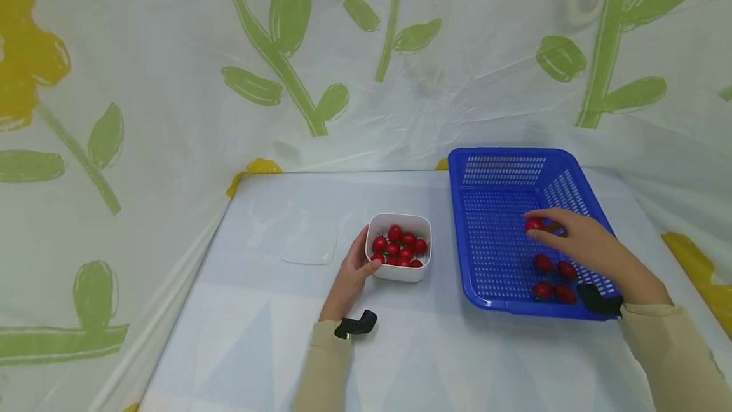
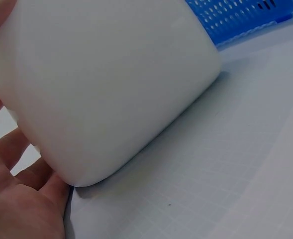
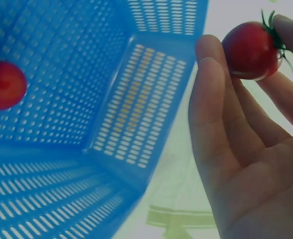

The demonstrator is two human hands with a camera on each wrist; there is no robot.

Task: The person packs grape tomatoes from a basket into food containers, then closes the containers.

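Observation:
A small white square container (image 1: 400, 273) stands on the table, holding several red cherry tomatoes (image 1: 394, 233). My left hand (image 1: 349, 275) grips its left side, with the thumb at the near corner of the rim. In the left wrist view the container's plain wall (image 2: 106, 94) fills much of the picture, fingers against its side. Over the right part of a blue slotted basket (image 1: 494, 227), my right hand (image 1: 589, 243) pinches one cherry tomato (image 3: 250, 50) between thumb and fingertips, its green stem showing. Several more tomatoes (image 1: 543, 264) lie in the basket's near right part.
A clear, flat, rounded-square lid-like piece (image 1: 309, 250) lies left of the container. Behind the table (image 1: 274, 361) hangs a white curtain (image 1: 457, 107) with yellow flowers and green leaves. The basket's raised walls stand to the container's right.

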